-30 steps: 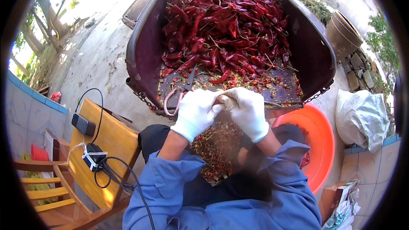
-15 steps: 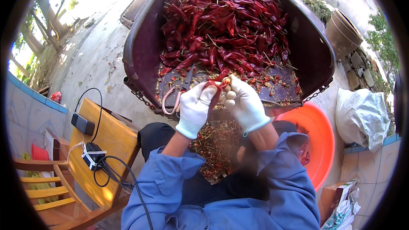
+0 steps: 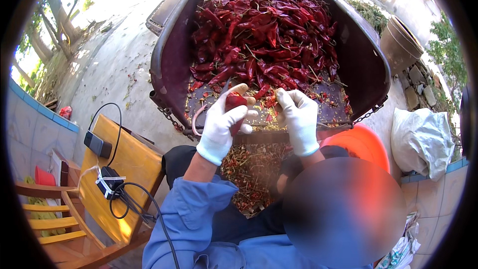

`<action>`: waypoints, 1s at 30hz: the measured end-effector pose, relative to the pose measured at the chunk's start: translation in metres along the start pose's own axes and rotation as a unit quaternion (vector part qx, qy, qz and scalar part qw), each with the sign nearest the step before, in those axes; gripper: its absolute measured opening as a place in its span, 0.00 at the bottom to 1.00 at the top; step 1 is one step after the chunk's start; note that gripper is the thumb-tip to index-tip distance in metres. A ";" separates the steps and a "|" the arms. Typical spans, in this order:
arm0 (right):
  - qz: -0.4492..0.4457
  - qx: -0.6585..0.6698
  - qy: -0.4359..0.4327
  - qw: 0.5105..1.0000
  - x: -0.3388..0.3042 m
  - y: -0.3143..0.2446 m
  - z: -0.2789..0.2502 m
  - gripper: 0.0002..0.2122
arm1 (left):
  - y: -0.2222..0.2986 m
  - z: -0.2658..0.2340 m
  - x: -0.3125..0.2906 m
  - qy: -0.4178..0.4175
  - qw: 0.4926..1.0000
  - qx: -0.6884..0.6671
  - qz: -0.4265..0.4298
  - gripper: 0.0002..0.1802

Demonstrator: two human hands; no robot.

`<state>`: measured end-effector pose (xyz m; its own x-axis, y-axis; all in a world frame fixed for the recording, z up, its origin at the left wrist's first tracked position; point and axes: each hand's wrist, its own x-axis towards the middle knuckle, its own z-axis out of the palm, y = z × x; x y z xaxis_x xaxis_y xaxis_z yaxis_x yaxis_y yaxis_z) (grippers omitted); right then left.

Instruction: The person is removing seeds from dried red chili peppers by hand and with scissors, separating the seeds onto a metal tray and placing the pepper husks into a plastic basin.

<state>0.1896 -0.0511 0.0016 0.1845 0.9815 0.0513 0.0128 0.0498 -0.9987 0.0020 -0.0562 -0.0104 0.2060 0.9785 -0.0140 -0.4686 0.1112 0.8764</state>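
My left hand (image 3: 223,125), in a white glove, is closed around a dark red chili pepper (image 3: 235,101) above the front edge of the cart bed. To its right, apart from it, my right hand (image 3: 300,119) in a matching glove has thumb and fingers pinched together. A small reddish bit shows beside those fingertips, but what they hold is too small to make out. Beyond both hands lies a big heap of red chili peppers (image 3: 269,30). The pink handle of scissors (image 3: 197,121) shows left of my left hand; that hand hides the rest.
Seeds and scraps cover the cart bed (image 3: 318,107), and stems lie below its edge. An orange basin (image 3: 366,142) stands at right, partly behind a blurred patch. Further right is a white sack (image 3: 423,139). A wooden stool (image 3: 112,164) with black adapters and cables stands at left.
My hands have come apart: the right has moved right, the left has turned, showing the pepper in its fingers. A blurred round patch now covers my right forearm.
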 end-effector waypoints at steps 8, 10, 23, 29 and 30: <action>-0.160 -0.118 0.014 0.980 -0.011 0.003 0.024 0.12 | -0.019 0.009 -0.001 0.058 0.845 0.450 0.283 0.13; -0.194 -0.166 0.014 0.967 -0.012 0.003 0.024 0.10 | -0.023 0.005 0.000 0.064 0.819 0.478 0.310 0.12; 0.089 0.037 -0.137 0.986 0.018 0.003 -0.006 0.11 | -0.009 -0.009 -0.004 -0.033 0.992 -0.103 0.064 0.11; -0.343 -0.465 -0.034 0.815 0.053 0.036 0.007 0.14 | 0.002 -0.019 -0.001 -0.004 0.975 -0.222 0.028 0.20; -0.351 -0.504 -0.039 0.788 0.059 0.039 0.012 0.15 | 0.000 -0.022 -0.001 -0.010 0.976 -0.217 0.021 0.19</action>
<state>0.1892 0.0109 -0.0340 -0.2762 0.7876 0.5507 0.8668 0.4517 -0.2114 -0.0172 -0.0533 -0.0211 0.1935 0.9806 0.0302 -0.7957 0.1388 0.5895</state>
